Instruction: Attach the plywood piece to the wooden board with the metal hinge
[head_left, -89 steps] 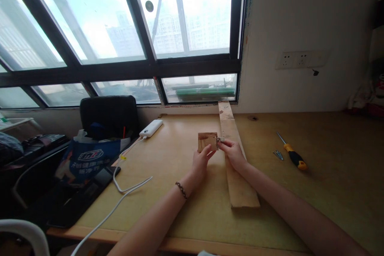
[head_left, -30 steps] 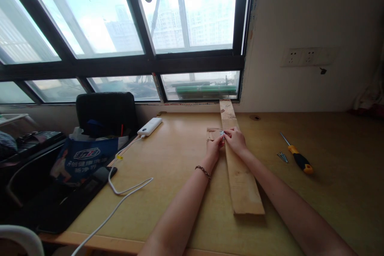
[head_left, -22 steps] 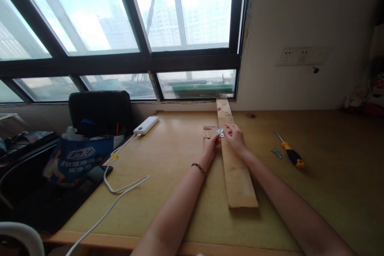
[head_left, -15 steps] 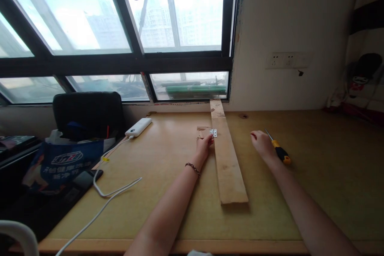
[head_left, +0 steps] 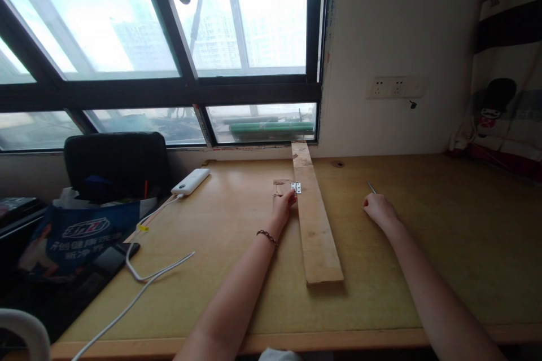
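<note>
A long wooden board (head_left: 317, 231) lies lengthwise on the table, its far end near the window. Against its left side sits a short wooden piece (head_left: 280, 184), partly covered by my left hand (head_left: 282, 208). A small metal hinge (head_left: 298, 187) spans the seam between the two pieces. The fingers of my left hand are pinched at the hinge's lower left edge, over the short piece. To the right of the board, my right hand (head_left: 381, 210) is closed around a screwdriver (head_left: 371, 186). Only its metal shaft shows past the fingers; the handle is hidden.
A white power bank (head_left: 190, 181) with a white cable (head_left: 139, 279) lies on the table's left side. Beyond that edge are a black chair (head_left: 116, 161) and a blue bag (head_left: 84, 237). The window (head_left: 254, 90) and a wall with sockets (head_left: 388, 88) stand behind the table.
My right hand has moved right onto the screwdriver and now covers its handle. My left hand stays at the hinge. The whole view has shifted slightly.
</note>
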`<state>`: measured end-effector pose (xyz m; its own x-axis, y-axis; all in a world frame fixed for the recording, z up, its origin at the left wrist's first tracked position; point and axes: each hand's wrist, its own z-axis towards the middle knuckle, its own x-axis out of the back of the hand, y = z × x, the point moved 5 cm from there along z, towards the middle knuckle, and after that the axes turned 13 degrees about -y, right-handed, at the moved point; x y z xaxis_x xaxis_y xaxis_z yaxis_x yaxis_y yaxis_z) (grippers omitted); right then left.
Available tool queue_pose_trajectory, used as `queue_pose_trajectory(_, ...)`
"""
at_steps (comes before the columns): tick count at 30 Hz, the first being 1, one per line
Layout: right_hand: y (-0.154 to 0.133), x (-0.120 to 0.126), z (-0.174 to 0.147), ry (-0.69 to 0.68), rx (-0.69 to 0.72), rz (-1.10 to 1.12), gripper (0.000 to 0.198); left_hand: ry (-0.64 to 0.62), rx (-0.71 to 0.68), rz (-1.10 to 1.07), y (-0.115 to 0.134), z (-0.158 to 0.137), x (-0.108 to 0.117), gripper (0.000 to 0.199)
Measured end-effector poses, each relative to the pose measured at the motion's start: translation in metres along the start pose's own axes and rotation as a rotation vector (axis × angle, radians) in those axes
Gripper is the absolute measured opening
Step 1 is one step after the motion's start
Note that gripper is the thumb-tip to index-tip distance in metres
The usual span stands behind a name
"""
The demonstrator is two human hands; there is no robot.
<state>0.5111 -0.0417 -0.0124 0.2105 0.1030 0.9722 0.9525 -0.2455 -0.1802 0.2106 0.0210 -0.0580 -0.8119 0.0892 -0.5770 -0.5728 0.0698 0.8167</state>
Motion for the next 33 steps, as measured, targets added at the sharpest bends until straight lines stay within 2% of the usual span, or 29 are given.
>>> queue_pose_trajectory(8, -0.004, -0.009, 0.002, 0.025, 0.002, -0.111, 0.018, 0.014, 0.011, -0.001, -0.001, 0.001, 0.002, 0.021)
queue_pose_trajectory(11, -0.008, -0.008, 0.002, 0.092, 0.044, -0.075, 0.021, 0.013, 0.012, -0.013, -0.004, 0.004, 0.003, 0.024)
queue_pose_trajectory(13, -0.016, -0.005, 0.003, 0.158, 0.116, 0.076, 0.020, 0.002, 0.003, -0.012, -0.004, 0.005, 0.004, 0.025)
queue_pose_trajectory(16, -0.042, -0.001, 0.008, 0.177, 0.274, 0.547, 0.015, -0.016, -0.016, -0.007, -0.003, 0.004, 0.004, 0.025)
queue_pose_trajectory(19, -0.091, 0.003, 0.016, 0.116, 0.448, 1.035, 0.021, -0.006, -0.018, -0.015, -0.001, 0.003, 0.003, 0.024)
queue_pose_trajectory(22, -0.148, 0.005, 0.027, 0.052, 0.594, 1.252, 0.021, 0.012, -0.014, -0.025, 0.000, 0.003, 0.002, 0.023)
queue_pose_trajectory(24, -0.177, 0.001, 0.035, 0.034, 0.605, 1.266, 0.015, 0.026, 0.002, -0.031, -0.001, 0.004, 0.003, 0.024)
queue_pose_trajectory(26, -0.194, -0.003, 0.041, 0.095, 0.582, 1.161, 0.011, 0.038, 0.017, -0.037, -0.002, 0.005, 0.004, 0.024)
queue_pose_trajectory(30, -0.205, -0.007, 0.041, 0.239, 0.603, 0.854, 0.010, 0.032, 0.002, -0.049, -0.003, 0.008, 0.004, 0.024)
queue_pose_trajectory(33, -0.203, -0.006, 0.037, 0.283, 0.616, 0.781, 0.012, 0.024, 0.005, -0.061, -0.003, 0.010, 0.003, 0.024)
